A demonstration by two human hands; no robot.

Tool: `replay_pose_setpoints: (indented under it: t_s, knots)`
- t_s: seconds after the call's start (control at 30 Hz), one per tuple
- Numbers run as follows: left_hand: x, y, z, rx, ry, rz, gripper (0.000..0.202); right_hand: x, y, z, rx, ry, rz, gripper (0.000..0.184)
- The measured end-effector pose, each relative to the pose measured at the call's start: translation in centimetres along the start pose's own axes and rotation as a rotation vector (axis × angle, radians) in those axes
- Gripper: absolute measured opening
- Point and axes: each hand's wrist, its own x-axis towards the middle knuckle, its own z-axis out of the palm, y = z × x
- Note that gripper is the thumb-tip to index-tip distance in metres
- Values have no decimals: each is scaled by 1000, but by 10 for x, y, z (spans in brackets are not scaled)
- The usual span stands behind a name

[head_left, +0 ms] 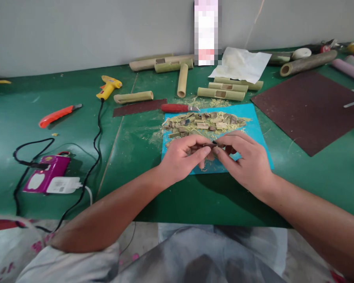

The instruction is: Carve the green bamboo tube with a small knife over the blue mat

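Note:
Over the blue sheet [255,122], my left hand [184,155] and my right hand [246,157] meet at the fingertips. Both pinch a small, thin dark brown piece [210,145]; its kind is too small to make out. A dark bit shows between the fingertips. Under and beyond the hands lies a heap of bamboo chips and shavings [203,125]. A carving knife [175,108] with a red handle rests at the sheet's far edge, its blade pointing right.
Cut bamboo tubes [221,94] lie behind the sheet, several with square notches. White paper [240,65] covers some. Brown sandpaper [308,112] lies right. Left are a yellow glue gun [108,87], an orange utility knife [59,116] and a purple power strip [51,171] with black cables.

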Motion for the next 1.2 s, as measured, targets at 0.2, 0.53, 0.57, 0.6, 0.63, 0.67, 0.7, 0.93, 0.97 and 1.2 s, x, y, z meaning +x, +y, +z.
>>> replay_pose_setpoints:
  t_s: [0.2, 0.53, 0.57, 0.6, 0.63, 0.67, 0.7, 0.93, 0.97, 1.2]
  knots:
    - [-4, -1, 2, 139, 102, 91, 6, 0, 0, 0, 67, -21, 11, 12]
    - [-6, -2, 3, 188, 116, 181, 2, 4, -2, 0, 150, -96, 79, 10]
    - [-6, -3, 3, 188, 111, 178, 2, 4, -2, 0, 160, -97, 87, 10]
    - [-5, -3, 3, 188, 104, 174, 3, 4, -2, 0, 166, -98, 92, 11]
    - [-5, -4, 2, 187, 96, 170, 3, 4, -3, 0, 165, -100, 92, 12]
    - [-5, -4, 2, 186, 88, 167, 3, 4, -3, -1, 161, -102, 90, 13]
    - [-4, -4, 2, 187, 81, 168, 4, 4, -3, -1, 155, -103, 84, 14]
    - [-3, -4, 3, 164, 90, 181, 2, 4, -3, 0, 147, -19, 63, 5]
    - [-3, -4, 3, 155, 95, 186, 2, 4, -3, 1, 145, -13, 69, 3]
    - [-4, -6, 2, 248, 128, 226, 7, 2, 3, 2, 116, -51, 6, 6]
